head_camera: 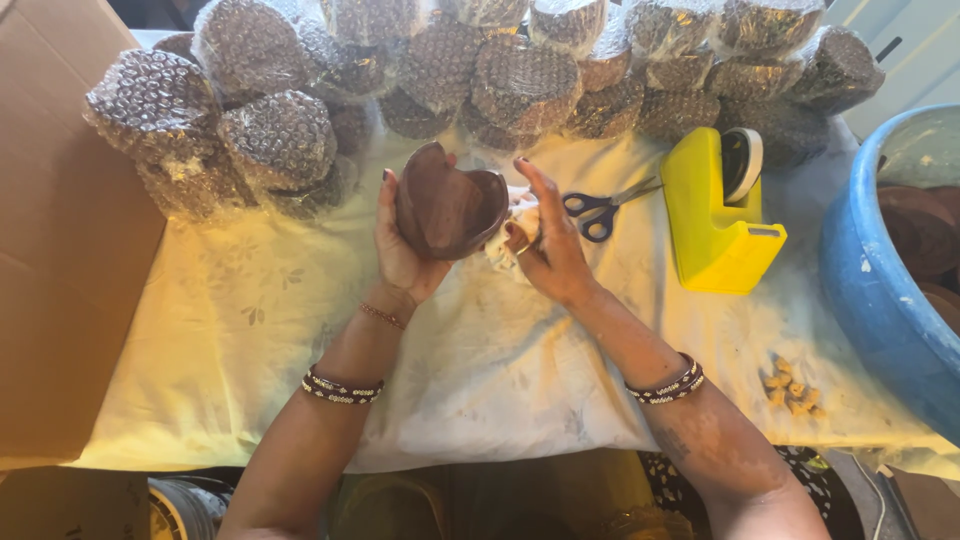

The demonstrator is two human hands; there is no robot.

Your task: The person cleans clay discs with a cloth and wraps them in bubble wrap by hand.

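My left hand (400,250) holds a dark brown heart-shaped wooden bowl (448,208) upright above the table, its hollow facing me. My right hand (545,245) is at the bowl's right edge, fingers partly spread, pinching a small white cloth (505,245) against it. Both wrists wear beaded bracelets. The hands sit over a pale yellow-white tablecloth (480,370).
Many bubble-wrapped bundles (520,80) are piled along the table's back. Blue-handled scissors (600,208) and a yellow tape dispenser (715,215) lie to the right. A blue tub (880,300) holding brown pieces stands far right, a cardboard box (60,230) far left. Small tan bits (793,390) lie near the tub.
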